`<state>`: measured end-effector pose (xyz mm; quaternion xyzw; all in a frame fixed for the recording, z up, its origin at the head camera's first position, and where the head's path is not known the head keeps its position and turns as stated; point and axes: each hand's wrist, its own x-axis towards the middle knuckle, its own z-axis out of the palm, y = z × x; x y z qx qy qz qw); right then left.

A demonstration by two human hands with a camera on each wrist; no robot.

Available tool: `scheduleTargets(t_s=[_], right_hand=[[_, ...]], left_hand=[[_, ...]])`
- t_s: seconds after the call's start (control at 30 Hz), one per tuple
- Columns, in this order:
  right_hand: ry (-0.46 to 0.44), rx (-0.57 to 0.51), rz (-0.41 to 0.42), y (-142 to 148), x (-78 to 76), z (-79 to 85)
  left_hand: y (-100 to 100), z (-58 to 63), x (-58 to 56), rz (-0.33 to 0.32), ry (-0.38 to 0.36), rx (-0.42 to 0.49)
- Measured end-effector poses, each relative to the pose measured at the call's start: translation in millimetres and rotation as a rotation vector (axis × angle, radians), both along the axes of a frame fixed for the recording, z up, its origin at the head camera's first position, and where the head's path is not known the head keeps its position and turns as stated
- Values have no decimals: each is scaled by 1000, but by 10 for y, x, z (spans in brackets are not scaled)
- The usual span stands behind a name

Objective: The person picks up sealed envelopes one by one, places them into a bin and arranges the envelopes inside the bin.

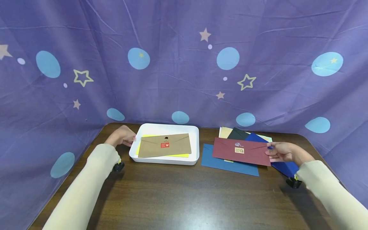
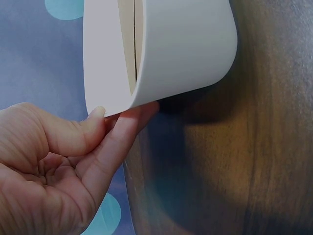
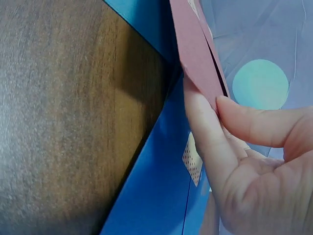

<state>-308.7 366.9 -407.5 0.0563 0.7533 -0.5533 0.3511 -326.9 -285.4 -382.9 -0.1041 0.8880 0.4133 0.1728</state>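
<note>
My right hand [image 1: 283,152] pinches the right end of a maroon envelope [image 1: 256,153], thumb on one face and fingers beneath, as the right wrist view shows. This envelope, with a small sticker on its flap, is held over a pile of other envelopes. At the left, my left hand [image 1: 122,135] grips the rim of a white tray [image 1: 165,127] between thumb and fingers. In the tray a brown envelope [image 1: 152,148] with a red sticker lies on a yellow envelope [image 1: 182,155].
Under and around the maroon envelope lie a lighter blue envelope [image 1: 230,169], a dark blue envelope [image 1: 287,169], a black envelope [image 1: 238,133] and a cream one [image 1: 226,131]. A purple curtain [image 1: 178,80] hangs behind the brown wooden table [image 1: 172,195].
</note>
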Motion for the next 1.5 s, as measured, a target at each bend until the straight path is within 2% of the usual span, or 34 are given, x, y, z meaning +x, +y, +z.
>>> scheduleTargets(t_s=[0.27, 0.63, 0.8, 1.07, 1.5], right_hand=[[-26, -138, -64, -9, 45, -35], [-33, -205, -31, 56, 39, -129], [-30, -257, -23, 67, 36, -156], [-18, -267, -94, 41, 45, -135], [-38, -493, -80, -102, 45, -54]], left_hand=[[-9, -1, 4, -8, -14, -2], [-25, -20, -43, 9, -18, -1], [-21, -7, -29, 0, -16, 3], [-20, -10, -14, -15, -12, 12], [-10, 8, 3, -2, -19, -1]])
